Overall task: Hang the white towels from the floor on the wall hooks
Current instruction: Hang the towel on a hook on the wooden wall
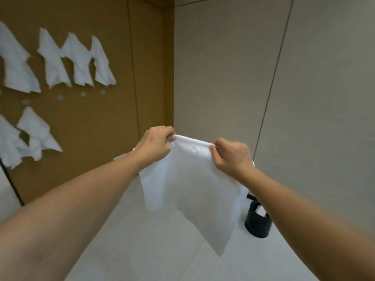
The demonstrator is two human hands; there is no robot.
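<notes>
No text, label, brand, number or sign could be read anywhere in the view

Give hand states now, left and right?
Left hand: fingers pinch the towel at its top edge.
Right hand: fingers pinch the same edge; towel hangs between them.
</notes>
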